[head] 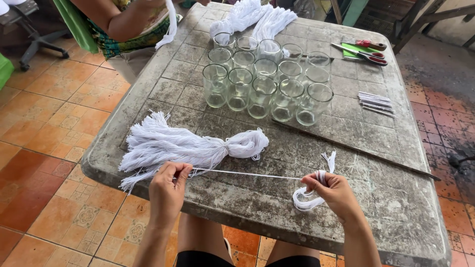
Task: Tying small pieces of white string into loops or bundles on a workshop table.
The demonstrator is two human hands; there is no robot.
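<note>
While we pinch a white string [247, 174] taut between both hands, the left hand [168, 190] grips one end with closed fingers and the right hand [334, 190] pinches the other, with a coil [304, 200] of wound string hanging from its fingers. Both hands sit at the near edge of the table [376, 198]. Just behind the string lies a bundle [183, 146] of white yarn, its loose ends fanned toward the left edge. Farther back stands a cluster of glasses [267, 79], packed close together, blocking the table's centre. A long rod [356, 148] lies diagonally to the right. Scissors [363, 52] and cut sticks [376, 103] lie at the far right. Bare tabletop remains at the near right.
</note>
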